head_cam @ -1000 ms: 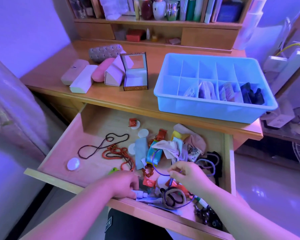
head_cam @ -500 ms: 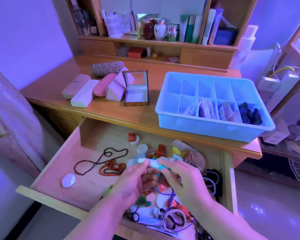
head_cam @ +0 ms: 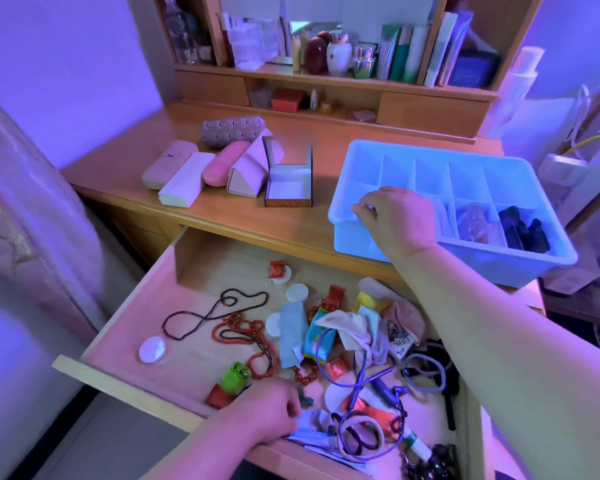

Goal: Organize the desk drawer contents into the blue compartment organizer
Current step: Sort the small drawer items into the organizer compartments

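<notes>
Your table (head_cam: 243,220) carries the blue compartment organizer (head_cam: 520,268) at its right front edge, above the open drawer (head_cam: 194,327). Drawer contents lie loose in a heap: bead necklaces (head_cam: 243,336), a green clip (head_cam: 237,375), cloths, hair ties (head_cam: 359,436). Your right hand (head_cam: 397,220) reaches over the organizer's near-left compartments, fingertips curled together; can't tell whether that grip holds anything. Your left hand (head_cam: 269,415) rests at the drawer's front edge, fingers curled down into the clutter; grip unclear.

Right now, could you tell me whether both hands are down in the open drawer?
No, only the left hand is in the drawer; the right hand is up over the blue organizer.
</notes>
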Available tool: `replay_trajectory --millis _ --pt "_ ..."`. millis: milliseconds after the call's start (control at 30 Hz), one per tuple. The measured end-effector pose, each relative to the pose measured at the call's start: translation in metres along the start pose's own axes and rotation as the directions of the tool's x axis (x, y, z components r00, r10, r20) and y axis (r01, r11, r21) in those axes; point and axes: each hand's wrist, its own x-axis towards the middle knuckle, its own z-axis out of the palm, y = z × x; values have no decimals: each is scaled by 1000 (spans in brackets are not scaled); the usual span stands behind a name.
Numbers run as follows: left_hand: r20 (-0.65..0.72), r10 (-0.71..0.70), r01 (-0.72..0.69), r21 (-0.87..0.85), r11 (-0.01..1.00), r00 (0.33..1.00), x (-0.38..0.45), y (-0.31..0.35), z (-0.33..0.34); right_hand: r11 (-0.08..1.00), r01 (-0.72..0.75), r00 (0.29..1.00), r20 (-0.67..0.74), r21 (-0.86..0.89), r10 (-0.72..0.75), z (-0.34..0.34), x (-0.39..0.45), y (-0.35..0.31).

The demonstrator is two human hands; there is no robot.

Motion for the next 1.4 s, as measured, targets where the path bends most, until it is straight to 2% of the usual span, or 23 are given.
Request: replay_trajectory --millis 133,200,267,300,367,467,600,667,733,800,867,967,1033,1067,1133,1167,1200,1267,1300,1333,1367,1400 --pt "117 -25 18 56 998 993 5 4 2 1000 -17 995 101 -16 19 7 -18 -4" --pt "154 -23 11 79 997 988 8 8 2 993 89 996 -19 83 -88 4 -43 -5" --pt "190 -8 -11 99 995 982 11 12 1 954 252 961 -155 163 -228 3 -75 -9" --pt "207 3 -25 106 994 978 12 12 0 932 311 946 -159 188 -284 7 -91 -11" --pt "216 32 -60 122 991 976 11 11 -3 892 349 933 -17 287 -360 20 -124 -17" --pt "200 51 -76 118 990 978 8 8 -5 876 217 858 343 431 -382 47 -169 -23" --pt "308 27 -73 141 987 951 11 12 -5 925 122 745 582 360 -325 78 -209 -23" --pt "355 31 -91 152 984 934 12 15 -4 937 79 679 670 341 -301 86 -218 -22" --pt "327 71 -123 142 982 942 12 15 -4 939 47 629 720 341 -293 89 -221 -21" --pt "246 123 -137 41 990 961 8 12 -8 928 -16 667 696 371 -266 86 -218 -19" --pt "124 134 -111 -177 978 983 4 9 -18 910 -86 731 646 405 -218 80 -210 -18" --pt "-62 79 -98 -424 900 995 -1 5 -30 867 -86 797 556 490 -235 71 -194 -24" --pt "-163 71 -150 -550 821 984 -3 9 -37 862 -45 821 510 504 -256 64 -181 -30" --pt "-205 58 -181 -652 736 977 -5 13 -41 869 -42 825 507 493 -248 61 -174 -32" --pt "-259 -20 -226 -875 429 966 -5 17 -43 865 -63 857 472 498 -209 49 -159 -35" --pt "-263 -54 -230 -911 342 963 -4 17 -43 841 -103 892 423 532 -159 41 -149 -35" --pt "-246 -64 -207 -907 366 967 -3 16 -40 795 -163 931 359 585 -73 31 -137 -33" --pt "-136 -1 -108 -797 595 991 -1 15 -28 676 -230 973 185 700 140 7 -106 -28" --pt "-57 60 -82 -679 730 997 -1 13 -21 636 -206 972 79 744 223 -4 -88 -24" --pt "8 114 -92 -529 843 994 0 13 -17 621 -164 959 -24 766 283 -13 -70 -19" --pt "52 144 -113 -386 916 988 1 14 -13 637 -134 940 -106 759 324 -20 -52 -15" --pt "85 161 -130 -295 947 983 2 13 -10 675 -131 927 -151 726 343 -23 -36 -12"
